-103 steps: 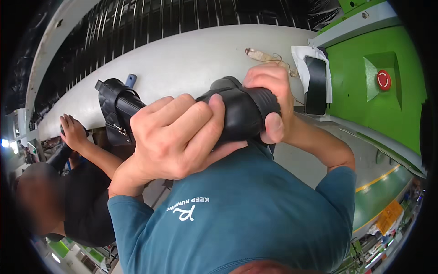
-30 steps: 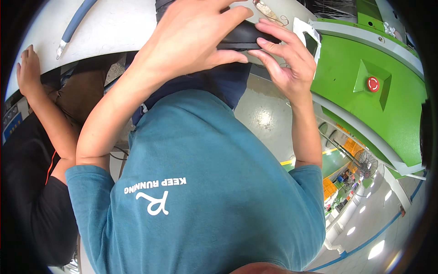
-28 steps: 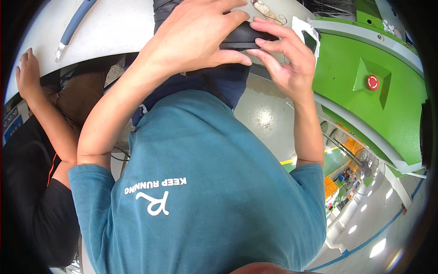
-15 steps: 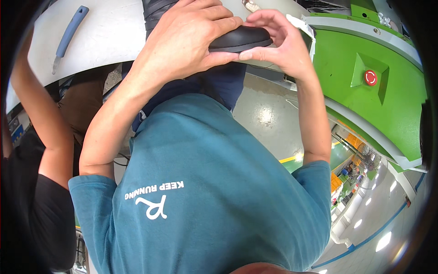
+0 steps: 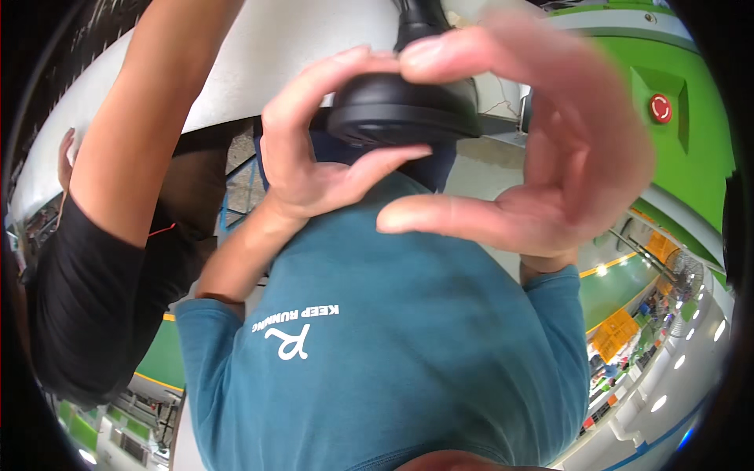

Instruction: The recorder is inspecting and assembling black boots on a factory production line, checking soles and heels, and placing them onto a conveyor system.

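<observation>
A black shoe (image 5: 393,110) with a smooth rounded toe and a dark sole stands toe toward me at the top middle, over the table's near edge. Around its left side curves my left hand (image 5: 302,149), fingers over the top of the toe and thumb under the sole. My right hand (image 5: 581,141), large and partly blurred, is nearer the camera. Its index finger crosses in front of the shoe's upper, while its thumb points left below the sole, well apart. Nothing shows between them; whether the index finger touches the shoe, I cannot tell.
At the left, another person's bare arm (image 5: 157,102) with a black sleeve (image 5: 94,290) reaches across the pale table (image 5: 290,39). On the right stands a green machine (image 5: 707,173) with a red emergency stop button (image 5: 660,109). Orange crates (image 5: 615,334) and a fan lie farther off.
My right hand has come off the toe and moved toward the camera. My left hand has shifted round the shoe's side. The other person's arm has swung in, and the blue-handled knife is out of sight.
</observation>
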{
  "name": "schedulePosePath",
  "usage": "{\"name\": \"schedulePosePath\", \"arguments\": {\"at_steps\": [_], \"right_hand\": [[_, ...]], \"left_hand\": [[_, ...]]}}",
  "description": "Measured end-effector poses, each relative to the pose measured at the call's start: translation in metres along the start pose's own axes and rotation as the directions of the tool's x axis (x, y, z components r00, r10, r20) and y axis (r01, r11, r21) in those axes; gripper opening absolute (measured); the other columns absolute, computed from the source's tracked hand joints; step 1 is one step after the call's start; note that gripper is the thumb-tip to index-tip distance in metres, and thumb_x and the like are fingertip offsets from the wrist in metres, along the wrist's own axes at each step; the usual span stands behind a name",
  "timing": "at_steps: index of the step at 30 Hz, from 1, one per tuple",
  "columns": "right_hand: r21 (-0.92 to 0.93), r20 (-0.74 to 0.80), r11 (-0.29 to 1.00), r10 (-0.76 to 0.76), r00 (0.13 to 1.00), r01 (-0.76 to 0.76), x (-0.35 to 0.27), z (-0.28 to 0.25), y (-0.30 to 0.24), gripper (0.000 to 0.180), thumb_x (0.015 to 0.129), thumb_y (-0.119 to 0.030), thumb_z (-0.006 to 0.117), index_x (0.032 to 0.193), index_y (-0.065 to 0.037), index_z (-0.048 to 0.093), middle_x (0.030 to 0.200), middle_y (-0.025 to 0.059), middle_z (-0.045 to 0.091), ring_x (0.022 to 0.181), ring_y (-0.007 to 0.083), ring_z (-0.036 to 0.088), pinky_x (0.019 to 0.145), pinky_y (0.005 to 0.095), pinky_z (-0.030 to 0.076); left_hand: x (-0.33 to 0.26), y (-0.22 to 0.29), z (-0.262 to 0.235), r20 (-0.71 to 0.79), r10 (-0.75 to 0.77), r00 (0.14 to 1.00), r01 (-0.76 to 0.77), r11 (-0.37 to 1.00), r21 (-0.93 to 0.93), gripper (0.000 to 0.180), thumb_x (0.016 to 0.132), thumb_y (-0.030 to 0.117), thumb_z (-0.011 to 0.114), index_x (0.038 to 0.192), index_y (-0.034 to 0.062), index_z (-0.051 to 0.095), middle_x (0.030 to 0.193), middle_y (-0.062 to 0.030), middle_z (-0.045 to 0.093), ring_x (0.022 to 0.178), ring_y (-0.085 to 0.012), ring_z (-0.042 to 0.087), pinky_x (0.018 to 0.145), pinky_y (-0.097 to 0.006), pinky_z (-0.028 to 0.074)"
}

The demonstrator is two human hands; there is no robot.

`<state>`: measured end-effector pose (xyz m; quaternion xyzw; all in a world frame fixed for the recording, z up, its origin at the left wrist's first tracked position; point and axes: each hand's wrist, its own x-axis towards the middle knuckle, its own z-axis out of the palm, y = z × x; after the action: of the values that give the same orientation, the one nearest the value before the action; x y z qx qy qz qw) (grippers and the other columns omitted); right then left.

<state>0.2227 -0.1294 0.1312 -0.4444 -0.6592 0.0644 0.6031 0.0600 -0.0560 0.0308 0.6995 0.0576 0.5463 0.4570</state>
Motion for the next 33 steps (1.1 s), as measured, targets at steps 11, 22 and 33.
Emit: {"name": "schedulePosePath", "arguments": {"at_steps": [11, 22, 33], "right_hand": [[-0.562, 0.231, 0.824, 0.244, 0.942, -0.075, -0.102, -0.021, 0.027, 0.045, 0.071, -0.021, 0.097, 0.11, -0.011, 0.076, 0.108, 0.0035, 0.069, 0.099, 0.0276, 0.066, 0.086, 0.0416, 0.054], [-0.657, 0.109, 0.751, 0.178, 0.978, -0.063, -0.111, 0.001, 0.021, 0.039, 0.07, -0.016, 0.092, 0.106, -0.014, 0.076, 0.103, -0.0009, 0.065, 0.095, 0.0225, 0.064, 0.079, 0.0397, 0.047], [-0.537, 0.398, 0.816, 0.468, 0.789, -0.213, -0.088, -0.021, 0.038, 0.047, 0.069, -0.009, 0.095, 0.112, -0.008, 0.076, 0.109, 0.0062, 0.074, 0.102, 0.0279, 0.07, 0.086, 0.0405, 0.052]], "left_hand": [[-0.04, -0.018, -0.049, 0.153, -0.198, 0.968, 0.107, 0.88, 0.463, 0.067, 0.071, 0.015, 0.104, 0.128, 0.0002, 0.073, 0.128, -0.0168, 0.079, 0.126, -0.0357, 0.075, 0.113, -0.048, 0.056], [-0.01, -0.016, -0.026, 0.371, -0.118, 0.921, -0.084, 0.87, 0.486, 0.057, 0.075, 0.018, 0.1, 0.125, 0.0011, 0.079, 0.133, -0.0167, 0.081, 0.125, -0.0338, 0.077, 0.108, -0.043, 0.059], [-0.005, -0.017, -0.029, 0.398, -0.131, 0.908, -0.119, 0.83, 0.545, 0.061, 0.074, 0.024, 0.1, 0.128, 0.0024, 0.081, 0.13, -0.014, 0.082, 0.118, -0.0303, 0.079, 0.102, -0.038, 0.059]]}}
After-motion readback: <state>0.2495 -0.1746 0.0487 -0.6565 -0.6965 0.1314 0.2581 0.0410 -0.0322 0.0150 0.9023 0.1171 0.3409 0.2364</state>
